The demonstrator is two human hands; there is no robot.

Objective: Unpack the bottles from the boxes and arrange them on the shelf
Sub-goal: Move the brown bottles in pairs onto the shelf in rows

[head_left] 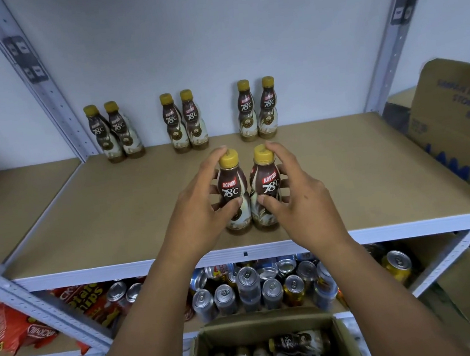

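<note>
Bottles (pixel 234 195) (pixel 266 191) stand near on the shelf (pixel 115 215), one gripped in each of the hands (pixel 202 208) (pixel 297 197); probably stiff, slick, fairly light, best held at the waist.

At six o'clock the open box (pixel 259 323) is running off the bottom edge. The bottles inside it (pixel 298 342) are showing too blurred for their labels to be read. Both forearms are being cut off there too, and they are hiding some of the cans (pixel 271 290) behind them.

At the centre, the left hand (pixel 199 208) is covering the nine o'clock side of the left bottle (pixel 234 195). The right hand (pixel 300 199) is covering the three o'clock side of the right bottle (pixel 267 191).

At three o'clock a cardboard carton (pixel 452 112) is being cut by the right edge, with its print only partly legible. At eight o'clock the snack packets (pixel 20 331) are showing blurred and are being cropped by the left edge.
</note>
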